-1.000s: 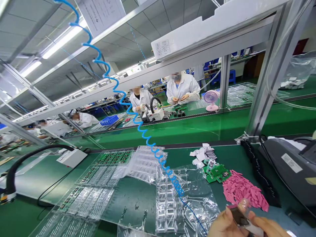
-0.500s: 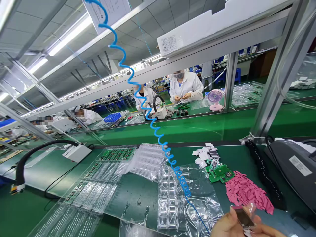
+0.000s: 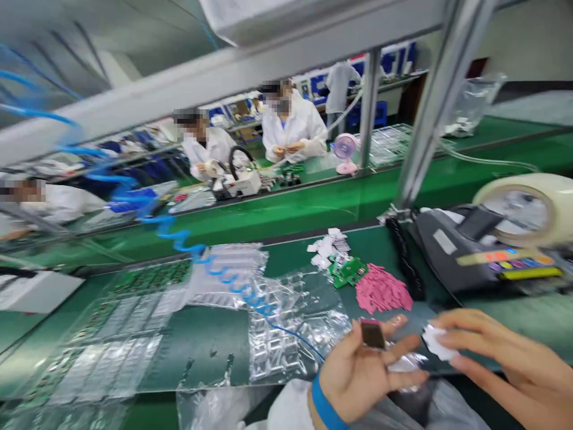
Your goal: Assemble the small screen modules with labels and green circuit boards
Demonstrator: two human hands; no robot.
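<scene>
Pinched between thumb and fingertips of the left hand [image 3: 358, 376]: a small dark screen module [image 3: 372, 333], held upright just above the near edge of the green bench [image 3: 215, 334]. Gripped lightly in the fingertips of the right hand [image 3: 501, 358], close beside that module: a scrap of white film [image 3: 436, 343], with a crinkled clear strip [image 3: 405, 362] trailing between the two hands. Blue band at the left wrist, white sleeve below. Beyond the module on the same bench, a heap of pink slips [image 3: 382, 291]; farther back from the module, green circuit boards [image 3: 349, 270] and white tags [image 3: 329, 246]. Left of the module, clear plastic trays [image 3: 290, 334] under a blue coiled hose [image 3: 188, 245]. Right of the module and behind it, a grey tape dispenser [image 3: 474, 251] with its big roll of tape [image 3: 528, 209]. Across the far bench, well away from the module, other people in white coats, a pink fan [image 3: 344, 152] beside them. Frame blurred by head motion, so fine detail on the module hard to read. Good practice here, by the look of it: hold by the edges only, keep fingertips off the dark face, draw the film off slowly and low to the surface rather than yanking, and keep the module steady in the left hand so that nothing slips toward the trays.
</scene>
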